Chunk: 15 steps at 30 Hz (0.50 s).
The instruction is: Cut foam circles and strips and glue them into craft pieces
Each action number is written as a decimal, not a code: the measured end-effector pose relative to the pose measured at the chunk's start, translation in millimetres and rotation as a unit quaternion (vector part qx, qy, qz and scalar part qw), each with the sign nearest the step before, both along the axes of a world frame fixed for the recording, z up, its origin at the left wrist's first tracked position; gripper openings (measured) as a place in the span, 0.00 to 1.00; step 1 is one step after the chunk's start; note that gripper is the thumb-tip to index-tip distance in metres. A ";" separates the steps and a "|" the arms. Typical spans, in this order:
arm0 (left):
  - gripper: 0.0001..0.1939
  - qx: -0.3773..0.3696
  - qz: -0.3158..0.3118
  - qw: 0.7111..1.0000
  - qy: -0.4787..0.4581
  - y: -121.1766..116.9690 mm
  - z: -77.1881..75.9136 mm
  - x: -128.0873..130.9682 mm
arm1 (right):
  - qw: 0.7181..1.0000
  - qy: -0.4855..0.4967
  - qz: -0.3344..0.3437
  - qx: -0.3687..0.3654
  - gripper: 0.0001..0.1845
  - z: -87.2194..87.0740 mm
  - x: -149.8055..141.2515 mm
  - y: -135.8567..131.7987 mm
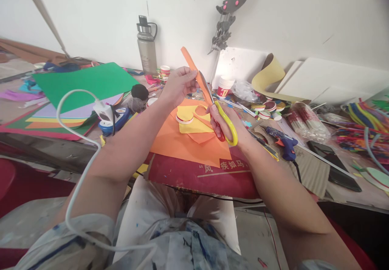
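My left hand pinches an orange paper strip that points up and away from me. Yellow-handled scissors are in my right hand, their blades lying along the strip's lower part. Whether the blades are cutting at this instant I cannot tell. Below both hands are a piece of yellow paper and a large orange sheet, both lying on a dark red board. A small round piece with a yellow top and red-white rim sits on the yellow paper.
Green sheets and other coloured paper lie at the left. A water bottle and a paper cup stand at the back. At the right are a glue gun, a black phone and pipe cleaners. A white cable hangs beside my left arm.
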<state>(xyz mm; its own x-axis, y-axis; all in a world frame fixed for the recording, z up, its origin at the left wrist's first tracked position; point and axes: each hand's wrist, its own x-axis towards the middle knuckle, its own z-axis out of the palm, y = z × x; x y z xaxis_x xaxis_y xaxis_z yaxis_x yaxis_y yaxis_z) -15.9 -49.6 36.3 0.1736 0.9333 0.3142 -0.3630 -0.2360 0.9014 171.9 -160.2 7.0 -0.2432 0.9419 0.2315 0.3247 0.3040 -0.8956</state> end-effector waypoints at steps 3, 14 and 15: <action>0.14 -0.012 -0.013 1.000 0.015 -0.9 2.8 -2.8 | 1.000 0.006 0.007 -0.006 0.39 -0.2 0.6 0.4; 0.13 -0.026 -0.024 0.999 0.006 -3.5 4.6 -4.0 | 1.000 0.017 0.014 -0.008 0.36 1.6 -0.5 -2.6; 0.13 -0.025 -0.027 0.999 0.006 -3.6 4.9 -4.1 | 1.000 0.017 0.013 -0.009 0.35 2.2 -0.8 -2.7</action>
